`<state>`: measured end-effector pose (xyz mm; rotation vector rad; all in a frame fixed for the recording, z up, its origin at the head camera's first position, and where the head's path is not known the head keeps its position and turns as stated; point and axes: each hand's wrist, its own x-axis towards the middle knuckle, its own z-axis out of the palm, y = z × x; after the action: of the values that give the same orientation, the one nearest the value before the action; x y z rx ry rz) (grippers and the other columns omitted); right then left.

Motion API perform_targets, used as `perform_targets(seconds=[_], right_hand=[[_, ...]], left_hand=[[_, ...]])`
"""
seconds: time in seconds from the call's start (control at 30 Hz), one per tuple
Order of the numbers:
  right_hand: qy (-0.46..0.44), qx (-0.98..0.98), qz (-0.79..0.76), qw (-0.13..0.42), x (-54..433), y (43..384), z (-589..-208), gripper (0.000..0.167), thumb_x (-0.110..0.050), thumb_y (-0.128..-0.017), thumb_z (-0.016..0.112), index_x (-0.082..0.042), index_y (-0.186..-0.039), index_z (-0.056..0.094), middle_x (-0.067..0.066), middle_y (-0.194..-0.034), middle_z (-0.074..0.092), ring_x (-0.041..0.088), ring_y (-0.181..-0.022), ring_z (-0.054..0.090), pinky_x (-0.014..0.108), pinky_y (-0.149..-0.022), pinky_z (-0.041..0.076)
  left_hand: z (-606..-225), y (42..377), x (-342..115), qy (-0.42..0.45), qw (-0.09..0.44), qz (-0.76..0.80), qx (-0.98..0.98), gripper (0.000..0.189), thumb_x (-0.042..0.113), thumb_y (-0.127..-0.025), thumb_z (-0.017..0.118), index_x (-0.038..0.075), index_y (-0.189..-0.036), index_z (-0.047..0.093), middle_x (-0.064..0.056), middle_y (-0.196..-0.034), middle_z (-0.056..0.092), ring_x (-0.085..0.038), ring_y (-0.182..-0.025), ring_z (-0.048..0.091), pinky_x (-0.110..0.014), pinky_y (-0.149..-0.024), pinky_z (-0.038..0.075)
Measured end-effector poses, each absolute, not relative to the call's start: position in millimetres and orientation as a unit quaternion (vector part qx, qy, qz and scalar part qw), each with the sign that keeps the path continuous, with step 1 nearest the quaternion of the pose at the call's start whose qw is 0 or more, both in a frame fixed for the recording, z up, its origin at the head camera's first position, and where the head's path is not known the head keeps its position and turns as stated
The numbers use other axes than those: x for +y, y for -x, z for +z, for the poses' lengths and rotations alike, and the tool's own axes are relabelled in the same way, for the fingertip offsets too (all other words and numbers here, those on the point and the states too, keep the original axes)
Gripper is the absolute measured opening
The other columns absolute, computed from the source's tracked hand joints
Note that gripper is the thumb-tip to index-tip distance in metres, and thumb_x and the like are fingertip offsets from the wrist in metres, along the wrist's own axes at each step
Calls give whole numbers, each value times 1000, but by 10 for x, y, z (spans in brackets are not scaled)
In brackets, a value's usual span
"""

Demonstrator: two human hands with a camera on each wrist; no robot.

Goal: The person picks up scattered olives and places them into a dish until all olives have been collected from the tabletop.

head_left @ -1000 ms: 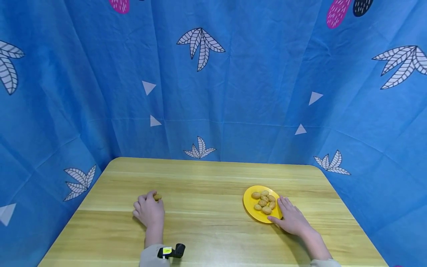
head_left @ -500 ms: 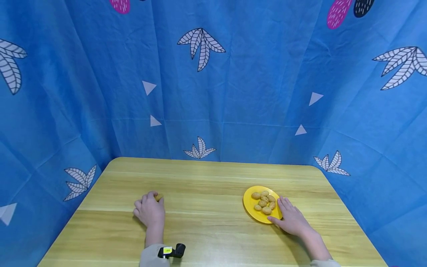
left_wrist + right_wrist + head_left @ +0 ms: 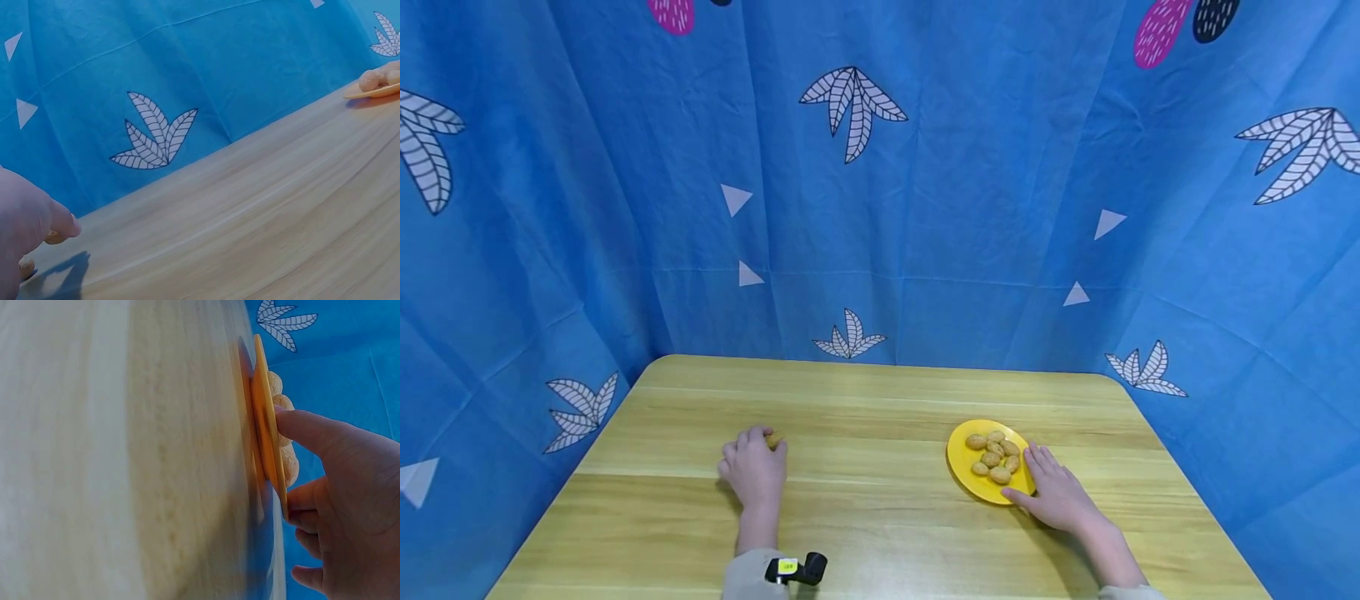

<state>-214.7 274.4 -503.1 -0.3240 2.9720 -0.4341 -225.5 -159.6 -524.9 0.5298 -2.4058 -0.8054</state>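
On the left half of the table, my left hand (image 3: pixel 754 467) pinches a tan oval nut (image 3: pixel 774 442) between thumb and fingers. In the left wrist view the nut (image 3: pixel 55 237) shows beneath a fingertip, and a second tan piece (image 3: pixel 26 269) peeks out lower beside the hand. My right hand (image 3: pixel 1054 493) rests at the right rim of a round yellow plate (image 3: pixel 961 479), thumb apart and fingers fairly straight. Seen from the right wrist, the thumb (image 3: pixel 312 428) lies over the plate's edge. Several wrinkled tan nuts (image 3: pixel 991 459) lie grouped on the plate.
Both hands are over a light wooden table (image 3: pixel 865 517) with rounded far corners. A blue curtain (image 3: pixel 880 208) with leaf prints stands behind and along both sides. A small black camera (image 3: pixel 797 569) is strapped to the left sleeve.
My left hand has shifted to the right across the table with the nut in its fingers. The right hand and the plate keep their place.
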Motion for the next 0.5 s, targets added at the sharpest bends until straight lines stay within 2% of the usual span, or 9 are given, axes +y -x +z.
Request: perform_targets(seconds=[0.3, 0.5], right_hand=[[109, 982, -144, 59, 2747, 2147, -5057, 92, -57, -90, 56, 15, -144, 31, 34, -153, 25, 52, -142, 21, 65, -111, 24], [110, 982, -145, 57, 2745, 2147, -5062, 92, -56, -90, 56, 15, -143, 31, 34, -153, 25, 52, -142, 22, 66, -110, 24]], left_hand=[[-5216, 2297, -1457, -153, 267, -318, -897, 28, 16, -78, 79, 4, -102, 67, -18, -107, 69, -36, -97, 56, -47, -80, 38], [-5213, 2327, -1349, -133, 262, -335, -895, 28, 14, -78, 79, 5, -102, 67, -17, -105, 68, -36, -101, 55, -46, -82, 39]])
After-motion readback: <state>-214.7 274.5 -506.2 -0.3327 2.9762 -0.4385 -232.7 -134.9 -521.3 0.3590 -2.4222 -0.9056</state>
